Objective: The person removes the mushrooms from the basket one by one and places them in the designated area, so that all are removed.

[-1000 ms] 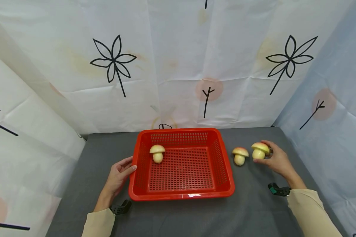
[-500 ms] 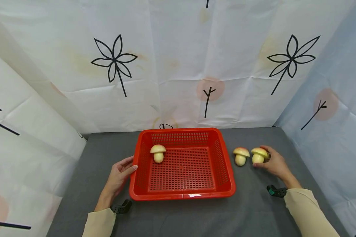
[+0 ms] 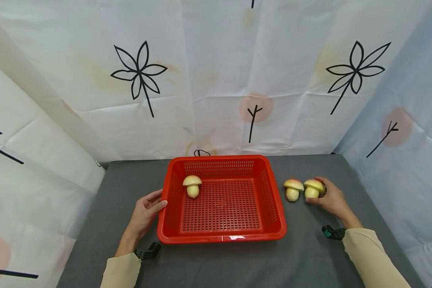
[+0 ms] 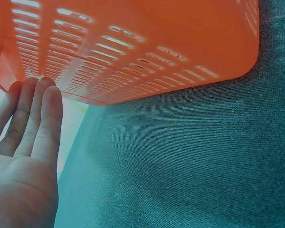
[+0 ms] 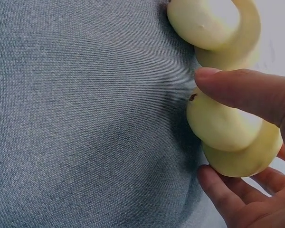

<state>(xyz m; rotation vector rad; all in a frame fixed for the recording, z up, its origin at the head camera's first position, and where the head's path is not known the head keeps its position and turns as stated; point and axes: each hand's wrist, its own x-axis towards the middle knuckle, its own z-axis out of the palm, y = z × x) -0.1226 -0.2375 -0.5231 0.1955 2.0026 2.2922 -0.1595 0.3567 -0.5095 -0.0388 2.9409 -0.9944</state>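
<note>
My right hand (image 3: 333,200) holds a yellow toy mushroom (image 3: 312,191) with a reddish tinge on its cap, thumb on the near side and fingers around the far side. In the right wrist view this mushroom (image 5: 223,126) lies low over the grey cloth, its stem end toward the camera. Close to its left stands a second toy mushroom (image 3: 292,192) with a redder cap. My left hand (image 3: 146,212) grips the left rim of a red plastic basket (image 3: 221,239), the fingers (image 4: 47,118) extended along its slotted outer wall. A paler toy mushroom (image 3: 192,187) lies inside, toward the back left.
A grey cloth (image 3: 223,268) covers the table under everything. White printed fabric (image 3: 216,80) hangs behind the table and along both sides. Black bands (image 3: 148,251) are worn on both wrists.
My right hand has lowered the mushroom and brought it slightly left, closer to the redder one. The left hand and basket keep their places.
</note>
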